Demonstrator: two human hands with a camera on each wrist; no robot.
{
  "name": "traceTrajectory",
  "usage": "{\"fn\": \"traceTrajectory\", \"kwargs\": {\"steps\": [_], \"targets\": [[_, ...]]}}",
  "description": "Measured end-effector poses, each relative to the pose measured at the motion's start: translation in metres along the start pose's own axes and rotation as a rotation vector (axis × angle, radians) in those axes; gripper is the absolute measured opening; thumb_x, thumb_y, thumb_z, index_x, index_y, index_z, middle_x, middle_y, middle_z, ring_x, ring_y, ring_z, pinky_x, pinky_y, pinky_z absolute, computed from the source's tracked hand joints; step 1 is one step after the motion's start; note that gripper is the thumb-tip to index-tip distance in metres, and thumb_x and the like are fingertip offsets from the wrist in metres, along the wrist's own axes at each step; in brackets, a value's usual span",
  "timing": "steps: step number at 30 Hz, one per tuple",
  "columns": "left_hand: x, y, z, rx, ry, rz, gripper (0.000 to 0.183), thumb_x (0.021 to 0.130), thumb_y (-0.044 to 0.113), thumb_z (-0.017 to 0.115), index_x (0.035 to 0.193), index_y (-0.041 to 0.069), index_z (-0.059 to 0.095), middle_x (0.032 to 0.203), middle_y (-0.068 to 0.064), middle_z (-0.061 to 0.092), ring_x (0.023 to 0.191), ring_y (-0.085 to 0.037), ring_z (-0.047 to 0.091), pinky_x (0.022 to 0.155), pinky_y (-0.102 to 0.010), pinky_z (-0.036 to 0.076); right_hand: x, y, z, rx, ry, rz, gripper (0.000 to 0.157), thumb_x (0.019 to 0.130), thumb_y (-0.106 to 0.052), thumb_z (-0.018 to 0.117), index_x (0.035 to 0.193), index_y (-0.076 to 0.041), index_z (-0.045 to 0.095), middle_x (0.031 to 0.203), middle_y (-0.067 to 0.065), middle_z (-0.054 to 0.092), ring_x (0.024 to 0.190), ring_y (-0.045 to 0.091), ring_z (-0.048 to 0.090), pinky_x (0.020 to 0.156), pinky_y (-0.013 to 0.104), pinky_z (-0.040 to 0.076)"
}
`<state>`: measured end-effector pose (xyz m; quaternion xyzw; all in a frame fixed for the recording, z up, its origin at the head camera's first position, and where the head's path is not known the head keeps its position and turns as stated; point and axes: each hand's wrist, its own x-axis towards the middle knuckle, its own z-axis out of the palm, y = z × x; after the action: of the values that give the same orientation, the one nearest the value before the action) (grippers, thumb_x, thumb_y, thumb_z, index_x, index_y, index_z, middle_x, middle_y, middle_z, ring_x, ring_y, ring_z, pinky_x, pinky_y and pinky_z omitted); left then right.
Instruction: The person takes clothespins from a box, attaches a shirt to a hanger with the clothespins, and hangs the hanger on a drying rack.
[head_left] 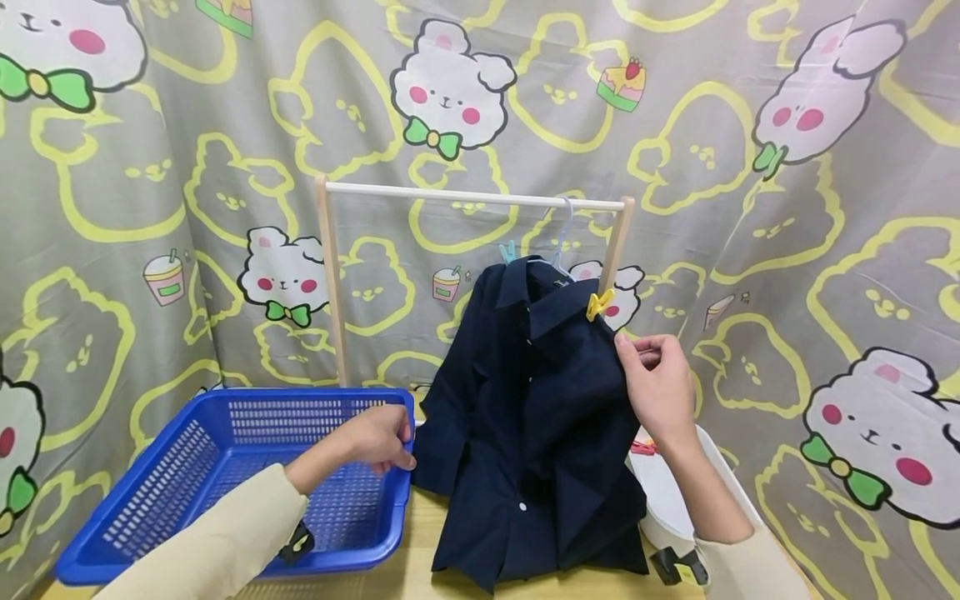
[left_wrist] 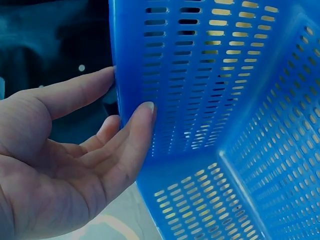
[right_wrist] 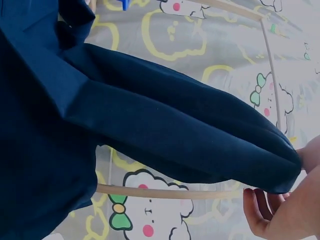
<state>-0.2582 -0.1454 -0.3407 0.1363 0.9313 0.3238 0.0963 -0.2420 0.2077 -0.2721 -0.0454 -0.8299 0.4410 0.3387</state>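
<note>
A dark navy button-up shirt (head_left: 517,417) hangs from a pale hanger (head_left: 562,237) on the rack's white bar (head_left: 450,195). A yellow clothespin (head_left: 599,305) bites one shoulder, and a teal clothespin (head_left: 507,252) shows at the other. Just below the yellow one, my right hand (head_left: 663,383) pinches the shirt's shoulder between thumb and fingers. The right wrist view has the cloth (right_wrist: 175,125) stretching toward that hand. At the left, my left hand (head_left: 378,437) grips the right rim of a blue plastic basket (left_wrist: 132,60), thumb on one side, fingers on the other.
A white tub (head_left: 667,500) with red clothespins (head_left: 642,447) inside stands behind my right forearm. The rack's wooden posts (head_left: 333,283) rise from the light wooden table (head_left: 412,542). A patterned grey curtain (head_left: 697,275) encloses the back and sides.
</note>
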Motion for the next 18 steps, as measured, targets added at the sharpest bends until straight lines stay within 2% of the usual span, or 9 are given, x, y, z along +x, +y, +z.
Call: {"fn": "traceTrajectory", "kwargs": {"steps": [11,18], "targets": [[0.007,0.012,0.017,-0.003,0.047,0.026,0.035,0.073,0.011,0.082,0.088,0.003,0.052,0.065,-0.007,0.056,0.052,-0.021,0.060,0.051,-0.036,0.053,-0.003,0.002,-0.001,-0.037,-0.011,-0.046,0.047,0.090,-0.053,0.055,0.106,-0.008,0.058,0.089,0.011,0.062,0.082,0.021,0.055,0.072,0.034,0.039],[0.008,0.016,0.017,0.022,0.048,0.013,0.033,0.076,0.015,0.081,0.087,0.004,0.052,0.068,-0.007,0.057,0.056,-0.019,0.061,0.053,-0.030,0.052,-0.002,0.009,-0.007,-0.066,-0.032,-0.086,0.045,0.092,-0.053,0.052,0.105,-0.011,0.061,0.087,0.009,0.064,0.082,0.022,0.056,0.074,0.035,0.039]]}}
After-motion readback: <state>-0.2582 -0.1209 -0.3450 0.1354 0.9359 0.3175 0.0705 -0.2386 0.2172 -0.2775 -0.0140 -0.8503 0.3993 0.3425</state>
